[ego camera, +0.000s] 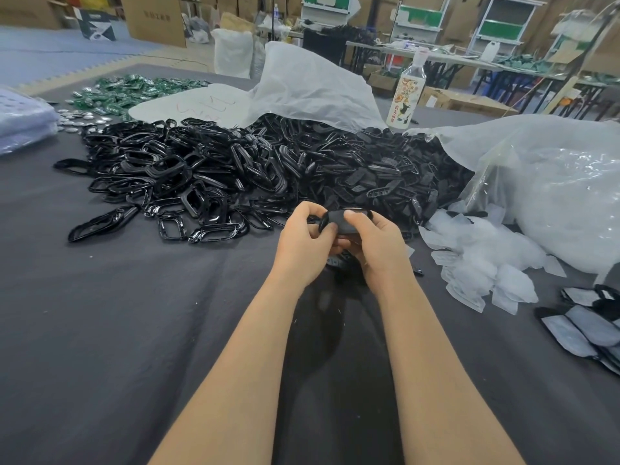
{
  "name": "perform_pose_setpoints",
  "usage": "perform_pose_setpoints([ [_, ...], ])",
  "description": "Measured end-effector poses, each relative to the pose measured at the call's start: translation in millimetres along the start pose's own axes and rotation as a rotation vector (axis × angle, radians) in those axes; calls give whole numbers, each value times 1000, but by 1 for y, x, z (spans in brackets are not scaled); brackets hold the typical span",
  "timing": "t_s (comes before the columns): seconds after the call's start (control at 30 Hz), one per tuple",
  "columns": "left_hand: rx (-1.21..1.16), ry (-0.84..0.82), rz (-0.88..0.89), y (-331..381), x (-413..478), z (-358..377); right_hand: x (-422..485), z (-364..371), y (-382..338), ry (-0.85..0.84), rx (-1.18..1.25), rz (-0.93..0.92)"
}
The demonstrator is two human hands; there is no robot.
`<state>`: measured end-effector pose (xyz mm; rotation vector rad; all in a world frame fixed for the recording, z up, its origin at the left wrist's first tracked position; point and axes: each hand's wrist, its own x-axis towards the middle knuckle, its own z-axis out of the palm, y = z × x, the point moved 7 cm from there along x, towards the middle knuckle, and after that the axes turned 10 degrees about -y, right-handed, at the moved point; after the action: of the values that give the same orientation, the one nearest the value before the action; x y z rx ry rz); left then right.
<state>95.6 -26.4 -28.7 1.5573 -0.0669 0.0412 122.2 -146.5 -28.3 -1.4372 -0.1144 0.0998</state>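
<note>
**Both hands pinch one black shell above the middle of the counter**

The black plastic shell point(339, 223) is held in the air between the two hands, just above the dark cloth of the counter point(100, 313), about midway between its left and right edges and right at the near foot of the heaped parts. The left hand point(303, 243) has its grip closed on the shell's left end, with the thumb on top and the fingers curled beneath. The right hand point(375, 243) pinches the right end the same way, its thumb pressed on the upper face. Whether the shell is one part or two pressed together cannot be told.

Just beyond the hands lies a pile of small black parts point(379, 176), and it runs leftward into a broader heap of glossy black frames point(188, 176). A white plastic bag point(315, 85) is draped over the far side of both. A bottle point(407, 92) stands upright behind the small parts, toward the far edge. Green circuit boards point(134, 92) and silver discs point(77, 115) lie at the far left corner. Toward the right edge sits a clear bulging bag point(553, 196), with empty white pouches point(486, 263) spilled just beside it and filled pouches point(583, 327) nearer the near right corner.
</note>
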Motion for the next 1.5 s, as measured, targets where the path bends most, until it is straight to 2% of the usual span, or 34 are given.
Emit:
perform_pose_setpoints([
  [0.23,-47,58,-23,-4,1,-4,1,-11,-5,144,-244,-74],
  [0.37,-76,92,-45,-7,-1,-8,1,-12,-1,120,-232,-24],
  [0.53,-52,132,-72,-9,-1,-12,0,-8,-1,5,-272,14],
  [0.8,123,86,-57,-6,-1,-9,-2,-10,-3,30,-307,-10],
  [1.0,54,126,-95,-12,1,-14,-2,-3,-4,-27,-401,-18],
  [1.23,7,113,-90,-16,4,-12,-1,-4,-1,-57,-311,-5],
  [1.5,-29,123,-117,-17,4,-13,0,-10,-3,62,-399,-41],
])
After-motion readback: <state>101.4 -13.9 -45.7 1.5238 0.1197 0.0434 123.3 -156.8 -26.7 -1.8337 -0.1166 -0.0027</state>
